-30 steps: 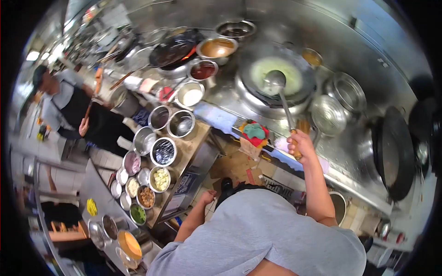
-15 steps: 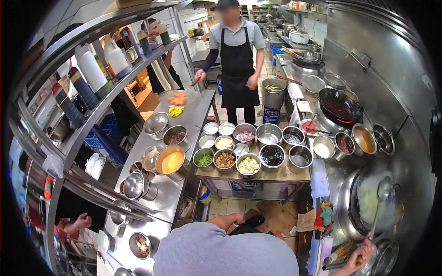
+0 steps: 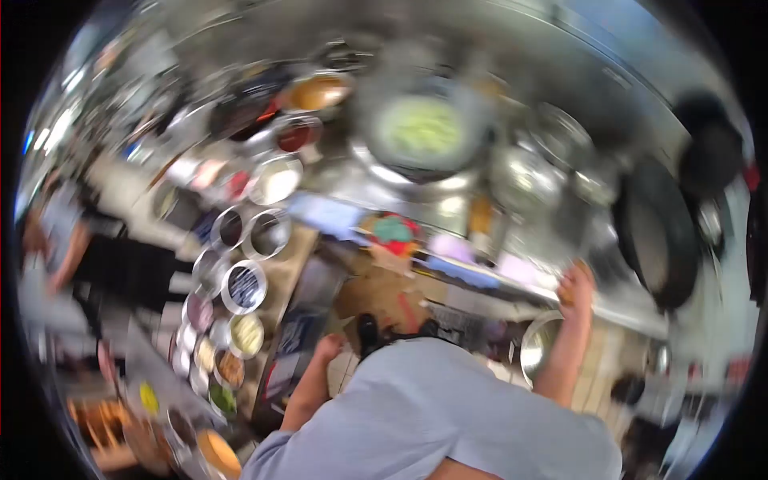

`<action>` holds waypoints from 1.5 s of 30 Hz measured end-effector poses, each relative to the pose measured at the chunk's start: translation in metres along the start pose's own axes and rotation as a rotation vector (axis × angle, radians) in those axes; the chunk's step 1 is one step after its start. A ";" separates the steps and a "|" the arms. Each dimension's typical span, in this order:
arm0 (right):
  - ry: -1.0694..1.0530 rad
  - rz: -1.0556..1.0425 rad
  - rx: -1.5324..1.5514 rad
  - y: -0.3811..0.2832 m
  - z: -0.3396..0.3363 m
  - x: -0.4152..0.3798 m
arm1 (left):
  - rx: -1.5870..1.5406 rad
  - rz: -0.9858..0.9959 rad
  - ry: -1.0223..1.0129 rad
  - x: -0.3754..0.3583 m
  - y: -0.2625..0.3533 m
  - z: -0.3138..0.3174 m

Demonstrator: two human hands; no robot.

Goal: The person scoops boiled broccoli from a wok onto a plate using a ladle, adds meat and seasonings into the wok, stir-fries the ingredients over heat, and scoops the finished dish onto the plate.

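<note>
My right hand (image 3: pixel 576 286) is closed round the wooden handle of a ladle at the counter's front edge; the rest of the ladle is lost in the blur. My left hand (image 3: pixel 328 349) hangs low beside the prep table, curled, with nothing visible in it. Ahead, pale green chopped food (image 3: pixel 422 128) lies in a wok (image 3: pixel 400 164) on the stove. A brush-like tool with a wooden part (image 3: pixel 480 220) rests on the counter to the wok's right, near a red and green cloth (image 3: pixel 392 230).
Pots of ingredients crowd the prep table (image 3: pixel 282 280) at left. Sauce pots (image 3: pixel 318 92) stand left of the wok. A large dark pan (image 3: pixel 660 232) is at right, and a metal pot (image 3: pixel 542 348) sits below the counter. A person in a black apron (image 3: pixel 128 268) stands far left.
My view has swung right toward the stove, and everything is smeared. The right hand with the ladle is now away from the wok, over the counter edge. My left hand still hangs low.
</note>
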State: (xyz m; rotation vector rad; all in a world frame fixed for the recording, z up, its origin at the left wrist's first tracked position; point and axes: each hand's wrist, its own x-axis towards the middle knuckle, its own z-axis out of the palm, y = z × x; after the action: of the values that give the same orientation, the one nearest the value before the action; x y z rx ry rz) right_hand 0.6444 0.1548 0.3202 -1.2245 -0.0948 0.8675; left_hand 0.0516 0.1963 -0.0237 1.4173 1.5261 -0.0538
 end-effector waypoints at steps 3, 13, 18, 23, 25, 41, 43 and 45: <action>-0.034 0.079 0.021 -0.014 -0.019 -0.016 | -0.429 -0.208 -0.033 -0.003 0.032 -0.006; -0.058 -0.063 -0.240 -0.002 0.015 -0.021 | -0.392 -0.117 -0.041 0.007 0.064 -0.020; -0.452 0.077 -0.171 0.001 0.082 0.010 | -0.449 -0.057 -0.047 0.018 0.043 -0.018; -0.428 -0.218 -0.760 0.062 0.172 0.098 | -0.554 -0.062 0.016 -0.010 0.028 -0.013; -0.391 -0.329 -0.963 0.104 0.205 0.135 | -0.553 -0.069 0.062 -0.024 0.006 0.000; -0.792 0.888 0.442 0.097 0.152 0.078 | -0.314 -0.177 0.101 -0.105 -0.070 0.035; -0.801 0.815 0.316 0.098 0.140 0.071 | -0.491 -0.235 0.109 -0.097 -0.059 0.025; -0.718 0.283 -0.402 0.106 0.129 0.058 | -0.622 -0.267 0.124 -0.084 -0.046 0.016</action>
State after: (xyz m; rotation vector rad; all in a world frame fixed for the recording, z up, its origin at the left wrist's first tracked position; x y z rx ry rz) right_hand 0.5637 0.2984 0.2575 -1.2551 -0.7146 1.5642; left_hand 0.0095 0.1113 -0.0020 0.7326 1.6361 0.3257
